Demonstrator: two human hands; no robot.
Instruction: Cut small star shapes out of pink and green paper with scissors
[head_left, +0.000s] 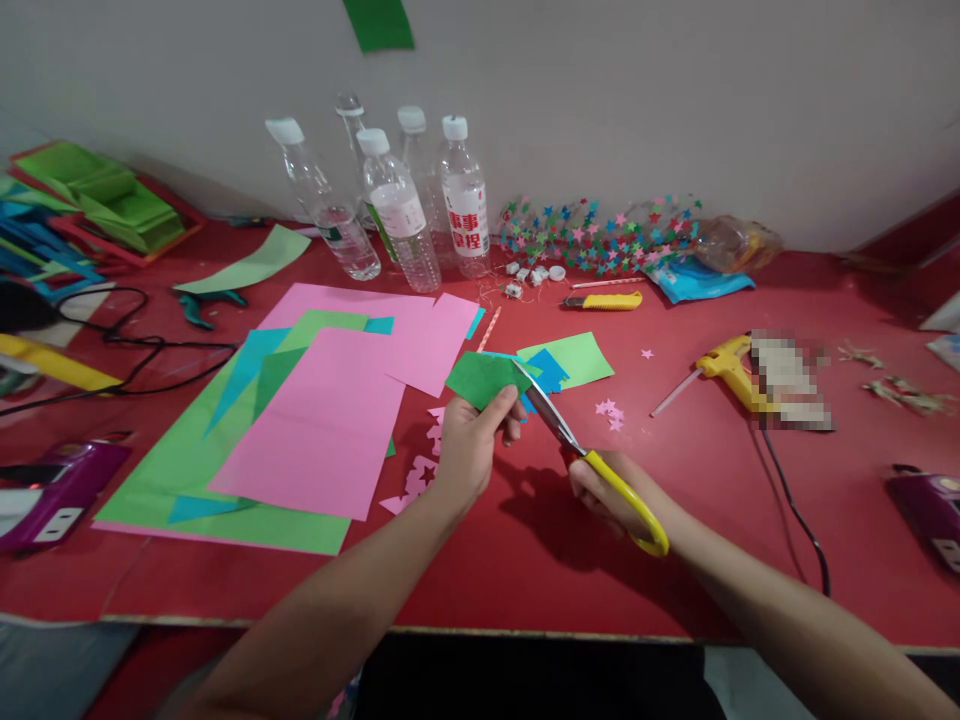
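My left hand (478, 440) pinches a dark green piece of paper (480, 378) between thumb and fingers, above the red table. In my right hand (607, 490) is a pair of scissors with yellow handles (628, 500). Their metal blades (553, 415) point up and left and meet the right edge of the green paper. Beneath and behind it lie blue paper scraps (550, 370) and a light green sheet (581, 358). Pink paper scraps with star cut-outs (416, 480) lie beside my left wrist, and small pink stars (611, 412) rest right of the blades.
Coloured paper sheets (315, 430) overlap on the left. Several plastic bottles (405, 220) stand along the wall, beside a heap of paper stars (600, 235). A yellow utility knife (604, 301) lies in front. On the right sits a yellow glue gun (731, 370) with a trailing cord (787, 490).
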